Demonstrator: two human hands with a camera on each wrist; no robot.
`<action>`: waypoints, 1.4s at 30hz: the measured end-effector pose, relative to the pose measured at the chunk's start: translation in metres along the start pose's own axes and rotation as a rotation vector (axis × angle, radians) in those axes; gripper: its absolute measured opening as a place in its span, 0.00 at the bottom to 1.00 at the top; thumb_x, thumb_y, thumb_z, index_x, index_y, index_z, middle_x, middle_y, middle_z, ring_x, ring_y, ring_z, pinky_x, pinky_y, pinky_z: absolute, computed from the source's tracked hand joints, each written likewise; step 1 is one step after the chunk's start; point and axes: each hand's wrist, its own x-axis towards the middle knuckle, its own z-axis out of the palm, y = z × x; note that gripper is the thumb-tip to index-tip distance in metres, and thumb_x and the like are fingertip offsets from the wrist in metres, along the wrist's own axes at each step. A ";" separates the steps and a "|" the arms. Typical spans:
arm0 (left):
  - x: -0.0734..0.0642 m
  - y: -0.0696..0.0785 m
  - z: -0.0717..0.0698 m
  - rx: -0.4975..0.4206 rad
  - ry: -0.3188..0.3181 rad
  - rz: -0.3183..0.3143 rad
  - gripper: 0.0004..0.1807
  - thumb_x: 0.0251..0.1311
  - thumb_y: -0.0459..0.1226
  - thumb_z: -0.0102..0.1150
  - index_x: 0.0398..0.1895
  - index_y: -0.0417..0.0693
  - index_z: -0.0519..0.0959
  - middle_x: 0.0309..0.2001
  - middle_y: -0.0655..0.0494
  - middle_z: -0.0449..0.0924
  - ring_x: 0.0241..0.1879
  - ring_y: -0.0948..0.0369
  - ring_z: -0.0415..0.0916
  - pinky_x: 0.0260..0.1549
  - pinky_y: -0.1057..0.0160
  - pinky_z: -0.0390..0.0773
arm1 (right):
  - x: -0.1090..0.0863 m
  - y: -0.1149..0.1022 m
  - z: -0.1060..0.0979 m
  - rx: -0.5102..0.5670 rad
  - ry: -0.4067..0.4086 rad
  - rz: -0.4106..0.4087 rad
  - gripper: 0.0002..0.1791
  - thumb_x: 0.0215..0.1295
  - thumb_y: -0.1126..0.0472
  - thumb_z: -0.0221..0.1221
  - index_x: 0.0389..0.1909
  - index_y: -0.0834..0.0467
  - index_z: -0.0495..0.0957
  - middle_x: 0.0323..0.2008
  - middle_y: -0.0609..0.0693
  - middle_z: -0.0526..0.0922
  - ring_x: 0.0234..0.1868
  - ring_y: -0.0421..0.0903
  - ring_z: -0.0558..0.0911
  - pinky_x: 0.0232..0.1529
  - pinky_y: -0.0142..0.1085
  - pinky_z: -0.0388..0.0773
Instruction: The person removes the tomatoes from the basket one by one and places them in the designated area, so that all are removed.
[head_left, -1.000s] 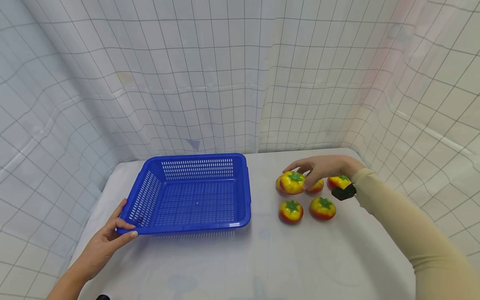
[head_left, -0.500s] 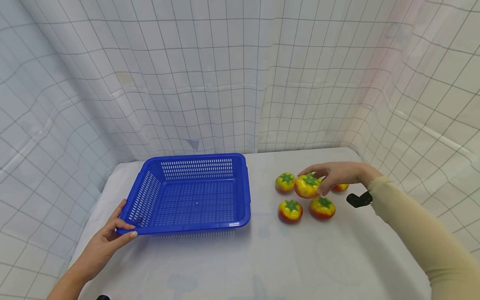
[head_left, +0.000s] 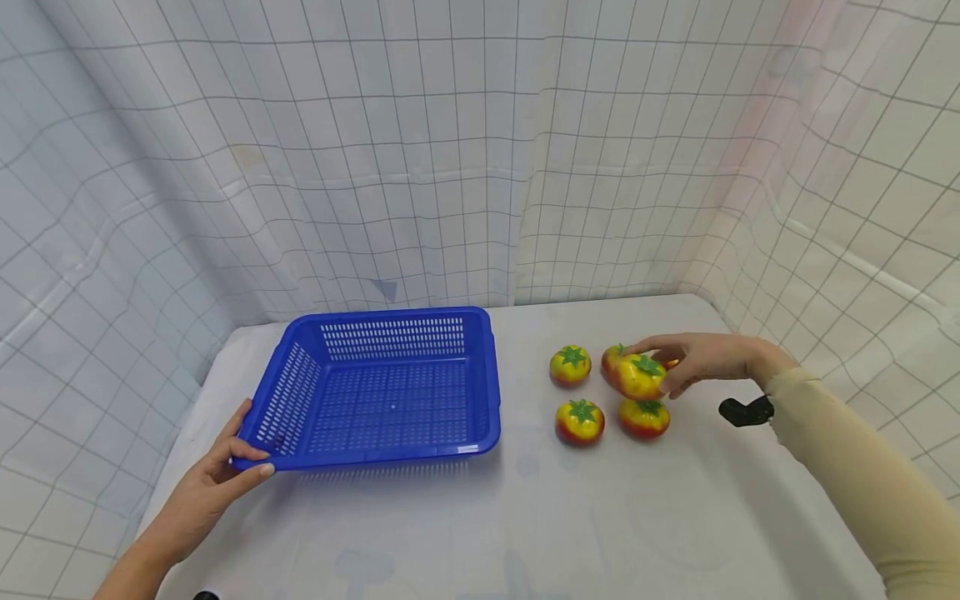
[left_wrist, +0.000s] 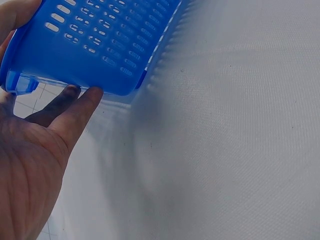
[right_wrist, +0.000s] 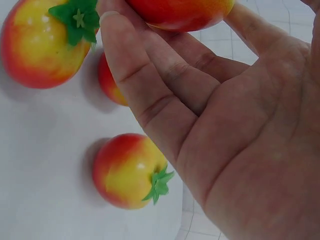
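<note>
My left hand [head_left: 212, 487] grips the near left corner of a blue plastic basket [head_left: 375, 457], thumb at the front rim and fingers at the side. In the left wrist view its fingers reach along the basket's slotted wall [left_wrist: 107, 37]. My right hand [head_left: 705, 358] holds a red-and-yellow tomato [head_left: 640, 379] with a green star-shaped leaf top between thumb and fingers. That tomato [right_wrist: 185, 12] shows at the top of the right wrist view. It overlaps two tomatoes on the table, one behind [head_left: 611, 363] and one in front [head_left: 643, 423].
Two more tomatoes stand to the left, a back one [head_left: 570, 367] and a front one [head_left: 580, 423]. Another is mostly hidden behind my right hand. White cloth covers the table [head_left: 480, 525], and gridded curtains [head_left: 420, 183] rise around it. A black strap piece [head_left: 745, 412] hangs by the right wrist.
My right hand has moved to the right with the tomato, away from the back left tomato, which now shows fully. My left hand and the basket have stayed in place.
</note>
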 end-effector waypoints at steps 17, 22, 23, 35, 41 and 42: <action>0.000 -0.001 0.000 -0.004 -0.004 -0.002 0.07 0.75 0.30 0.53 0.49 0.33 0.70 0.82 0.69 0.26 0.75 0.29 0.35 0.52 0.79 0.72 | -0.028 0.029 -0.006 0.069 0.049 0.008 0.39 0.63 0.58 0.66 0.75 0.46 0.64 0.77 0.62 0.57 0.73 0.61 0.60 0.59 0.44 0.78; 0.000 -0.002 0.000 0.001 0.001 -0.007 0.07 0.75 0.30 0.53 0.48 0.34 0.70 0.82 0.69 0.26 0.73 0.26 0.35 0.51 0.79 0.72 | -0.034 0.037 -0.008 0.105 0.062 0.000 0.41 0.62 0.60 0.66 0.76 0.52 0.62 0.78 0.66 0.50 0.67 0.61 0.71 0.58 0.45 0.79; 0.000 -0.002 0.000 0.002 0.001 -0.006 0.07 0.75 0.30 0.53 0.48 0.34 0.70 0.82 0.69 0.26 0.73 0.26 0.36 0.51 0.79 0.72 | -0.035 0.039 -0.008 0.109 0.061 0.000 0.41 0.63 0.60 0.66 0.76 0.53 0.62 0.78 0.66 0.49 0.66 0.60 0.72 0.58 0.45 0.79; 0.001 -0.002 -0.001 -0.008 -0.001 -0.009 0.07 0.75 0.30 0.53 0.48 0.34 0.70 0.82 0.69 0.25 0.74 0.27 0.34 0.51 0.80 0.71 | -0.048 0.059 -0.008 0.141 0.097 0.045 0.43 0.65 0.58 0.66 0.78 0.55 0.58 0.75 0.71 0.53 0.59 0.57 0.79 0.57 0.44 0.80; 0.002 0.000 -0.001 -0.005 -0.001 -0.010 0.07 0.75 0.31 0.53 0.48 0.34 0.69 0.82 0.69 0.25 0.74 0.26 0.33 0.51 0.80 0.71 | -0.053 0.067 -0.008 0.169 0.098 0.046 0.45 0.66 0.58 0.65 0.80 0.58 0.52 0.75 0.73 0.50 0.59 0.57 0.79 0.57 0.45 0.80; 0.002 0.000 0.000 -0.006 -0.001 -0.008 0.07 0.75 0.31 0.53 0.48 0.34 0.69 0.82 0.69 0.25 0.74 0.27 0.33 0.51 0.80 0.71 | -0.054 0.068 -0.007 0.172 0.100 0.046 0.46 0.67 0.58 0.65 0.80 0.58 0.51 0.75 0.74 0.50 0.59 0.57 0.79 0.57 0.44 0.80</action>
